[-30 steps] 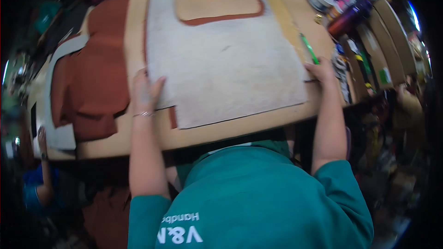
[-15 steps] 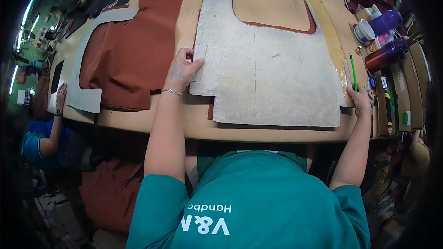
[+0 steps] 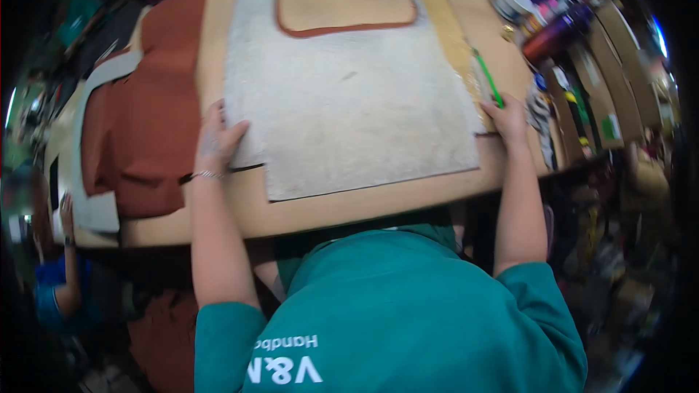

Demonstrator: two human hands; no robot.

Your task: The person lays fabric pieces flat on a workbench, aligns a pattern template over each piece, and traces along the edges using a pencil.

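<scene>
A large pale grey panel (image 3: 349,109) with a U-shaped cut-out and a yellow strip (image 3: 437,22) on its right side lies on the tan table (image 3: 349,207). Reddish-brown material edges the cut-out. My left hand (image 3: 218,138) is closed on the panel's left edge, thumb on top, other fingers partly hidden. At the lower right edge my right hand (image 3: 507,118) pinches a green pencil (image 3: 488,78), which points up and away. That hand also rests against the panel's side.
Reddish-brown sheets (image 3: 156,116) with a curved grey piece (image 3: 95,207) lie on the left. Bottles (image 3: 550,40), a white cup (image 3: 512,1) and cardboard boxes (image 3: 615,65) stand on the right. At the far left, another person's hand (image 3: 66,211) touches the table edge.
The camera view has swung since half a second ago. Compared with one second ago, the panel and my left hand sit slightly further left, and the brown strip by the lower left notch is now covered.
</scene>
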